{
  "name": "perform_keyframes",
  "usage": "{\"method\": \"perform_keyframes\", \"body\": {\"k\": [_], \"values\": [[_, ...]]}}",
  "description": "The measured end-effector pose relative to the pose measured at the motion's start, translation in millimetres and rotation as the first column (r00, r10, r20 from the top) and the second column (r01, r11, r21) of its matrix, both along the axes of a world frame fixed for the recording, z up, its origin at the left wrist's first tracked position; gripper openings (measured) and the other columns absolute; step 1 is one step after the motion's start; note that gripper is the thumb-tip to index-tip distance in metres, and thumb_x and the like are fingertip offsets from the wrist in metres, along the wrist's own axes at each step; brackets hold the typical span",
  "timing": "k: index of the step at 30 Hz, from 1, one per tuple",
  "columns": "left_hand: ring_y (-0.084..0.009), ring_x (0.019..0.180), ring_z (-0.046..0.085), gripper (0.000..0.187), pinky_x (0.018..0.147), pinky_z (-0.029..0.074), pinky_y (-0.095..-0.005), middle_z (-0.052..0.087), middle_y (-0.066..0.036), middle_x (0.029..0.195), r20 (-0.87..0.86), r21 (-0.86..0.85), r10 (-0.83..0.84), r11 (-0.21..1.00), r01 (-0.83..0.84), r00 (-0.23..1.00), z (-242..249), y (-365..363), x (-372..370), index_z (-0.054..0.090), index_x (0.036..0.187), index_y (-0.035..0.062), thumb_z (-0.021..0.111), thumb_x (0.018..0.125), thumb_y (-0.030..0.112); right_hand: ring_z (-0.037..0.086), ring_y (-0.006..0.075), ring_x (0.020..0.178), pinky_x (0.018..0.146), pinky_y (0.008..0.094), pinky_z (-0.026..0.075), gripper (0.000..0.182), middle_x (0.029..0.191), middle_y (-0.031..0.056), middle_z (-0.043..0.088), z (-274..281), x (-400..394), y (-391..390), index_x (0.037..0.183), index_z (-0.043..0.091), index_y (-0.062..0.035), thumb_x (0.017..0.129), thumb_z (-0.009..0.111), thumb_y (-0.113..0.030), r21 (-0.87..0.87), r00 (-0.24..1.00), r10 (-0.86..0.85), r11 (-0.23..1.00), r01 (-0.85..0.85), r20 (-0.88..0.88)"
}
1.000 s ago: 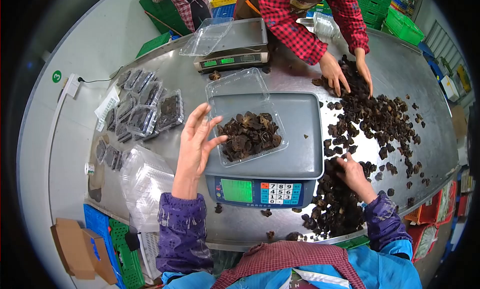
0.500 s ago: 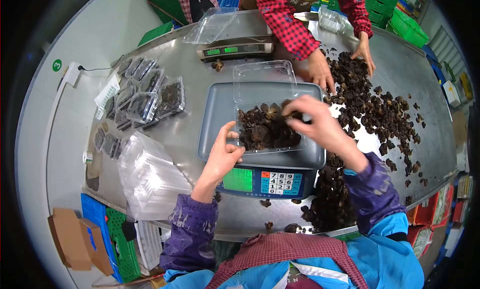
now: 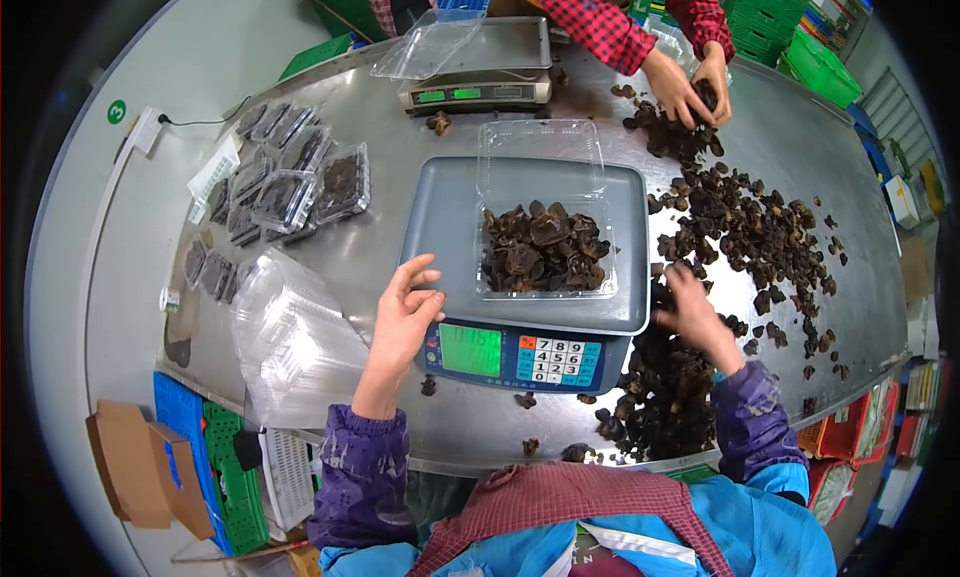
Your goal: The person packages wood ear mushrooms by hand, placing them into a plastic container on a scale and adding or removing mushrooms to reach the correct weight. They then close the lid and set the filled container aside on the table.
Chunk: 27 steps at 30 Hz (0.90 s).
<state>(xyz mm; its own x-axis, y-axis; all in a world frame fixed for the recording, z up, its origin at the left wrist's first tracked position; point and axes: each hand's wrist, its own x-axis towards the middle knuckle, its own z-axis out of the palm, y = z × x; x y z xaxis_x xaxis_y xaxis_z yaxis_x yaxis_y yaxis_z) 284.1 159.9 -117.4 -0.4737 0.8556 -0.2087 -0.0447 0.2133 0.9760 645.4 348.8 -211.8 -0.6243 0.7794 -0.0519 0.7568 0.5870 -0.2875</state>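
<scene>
A clear plastic clamshell box (image 3: 540, 157) stands open on the grey tray of the digital scale (image 3: 437, 237), lid folded back. Dark brown wood ear mushrooms (image 3: 545, 249) fill its base. My left hand (image 3: 403, 322) hovers by the tray's front left corner, fingers apart and holding nothing. To the right of the scale, my right hand (image 3: 700, 322) is over the near mushroom pile (image 3: 665, 402), thumb and fingers apart. I cannot make out whether its fingertips touch the mushrooms. The scale's green display (image 3: 472, 350) is lit, its digits partly blurred.
Stacked empty clear boxes (image 3: 300, 337) stand left of the scale, with filled, closed boxes (image 3: 290, 197) behind them. A second scale (image 3: 475, 92) sits at the back. Across the table, a co-worker's hands (image 3: 690, 92) gather mushrooms. More mushrooms (image 3: 760, 227) lie scattered on the right.
My right hand has left the box and moved right and down to the pile. My left hand has drawn back from the box's edge. The co-worker's hands have come together around mushrooms.
</scene>
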Motion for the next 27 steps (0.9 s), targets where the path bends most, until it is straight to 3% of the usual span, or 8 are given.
{"method": "perform_keyframes", "body": {"k": [3, 7, 9, 11, 15, 19, 22, 27], "values": [[-0.0108, 0.085, 0.056, 0.045, 0.072, 0.049, -0.0228, 0.051, -0.01, 0.115, -0.029, 0.001, -0.001, 1.0, 0.001, 1.0, 4, -1, 1, 0.045, 0.129, 0.0013, 0.056, 0.086, -0.003, 0.049, 0.0458, 0.11, 0.092, 0.0445, 0.045, 0.067, 0.127, 0.027, 0.044, -9, 4, -29, 0.128, 0.046, -0.0135, 0.068, 0.075, -0.012, -0.068, 0.997, 0.056, 0.996, -0.053, 0.054], [-0.0106, 0.086, 0.056, 0.041, 0.074, 0.049, -0.0242, 0.052, -0.011, 0.116, -0.01, 0.008, -0.009, 1.0, 0.01, 1.0, 1, -3, -1, 0.048, 0.126, 0.0004, 0.056, 0.086, -0.002, 0.058, 0.0382, 0.088, 0.078, 0.0415, 0.048, 0.036, 0.094, 0.0205, 0.058, 4, 15, -16, 0.101, 0.062, -0.002, 0.067, 0.07, 0.0, -0.128, 0.979, -0.012, 0.992, -0.014, -0.202], [-0.0108, 0.086, 0.056, 0.041, 0.074, 0.049, -0.0242, 0.052, -0.011, 0.116, -0.005, 0.006, -0.011, 1.0, 0.011, 1.0, -2, -4, -2, 0.048, 0.126, 0.0003, 0.056, 0.086, -0.002, 0.059, 0.0324, 0.081, 0.072, 0.0374, 0.048, 0.035, 0.09, 0.0159, 0.059, 7, 21, -2, 0.101, 0.063, -0.0012, 0.067, 0.071, 0.0, -0.219, 0.962, -0.13, 0.973, 0.077, -0.242], [-0.0109, 0.087, 0.056, 0.04, 0.074, 0.049, -0.0239, 0.053, -0.01, 0.115, 0.008, 0.008, 0.003, 1.0, -0.003, 1.0, -5, -5, -3, 0.049, 0.125, 0.0002, 0.055, 0.086, -0.002, 0.059, 0.0133, 0.069, 0.057, 0.0288, 0.048, 0.03, 0.084, 0.0085, 0.06, 17, 22, 14, 0.101, 0.061, 0.0005, 0.072, 0.069, -0.001, -0.359, 0.886, -0.276, 0.923, 0.137, -0.373], [-0.0109, 0.087, 0.057, 0.039, 0.074, 0.049, -0.024, 0.053, -0.01, 0.114, 0.002, -0.012, -0.013, 1.0, 0.013, 1.0, -7, -1, -1, 0.049, 0.125, 0.0002, 0.055, 0.086, -0.002, 0.05, 0.0038, 0.053, 0.045, 0.0193, 0.043, 0.027, 0.072, 0.0015, 0.059, 107, -38, 6, 0.101, 0.061, -0.0007, 0.075, 0.066, 0.0, -0.442, 0.686, -0.357, 0.895, 0.057, -0.634], [-0.0106, 0.087, 0.057, 0.039, 0.074, 0.049, -0.0234, 0.054, -0.01, 0.114, 0.005, -0.011, -0.028, 1.0, 0.028, 1.0, -6, 5, 4, 0.049, 0.125, 0.0001, 0.055, 0.086, -0.003, 0.057, 0.0105, 0.07, 0.06, 0.0252, 0.048, 0.038, 0.081, 0.0045, 0.057, 120, -101, 1, 0.11, 0.058, -0.0044, 0.075, 0.07, -0.008, 0.023, 0.763, 0.129, 0.989, -0.147, -0.633], [-0.0102, 0.087, 0.056, 0.039, 0.074, 0.049, -0.0229, 0.054, -0.01, 0.115, 0.007, -0.011, -0.026, 1.0, 0.026, 1.0, -1, 8, 6, 0.049, 0.125, 0.0002, 0.054, 0.086, -0.003, 0.059, 0.0328, 0.09, 0.076, 0.0396, 0.05, 0.041, 0.102, 0.0118, 0.056, 110, -133, -6, 0.112, 0.057, -0.0112, 0.074, 0.071, -0.018, 0.092, 0.883, 0.281, 0.959, -0.267, -0.375], [-0.0102, 0.087, 0.056, 0.041, 0.076, 0.049, -0.0228, 0.052, -0.007, 0.111, -0.037, 0.035, -0.012, 0.999, 0.014, 0.999, 4, 29, -6, 0.047, 0.126, 0.0004, 0.055, 0.087, -0.002, 0.059, 0.0233, 0.081, 0.074, 0.0346, 0.049, 0.043, 0.104, 0.0083, 0.057, 128, -125, -6, 0.113, 0.057, -0.01, 0.073, 0.072, -0.015, -0.014, 0.837, 0.199, 0.971, -0.24, -0.51]]}}
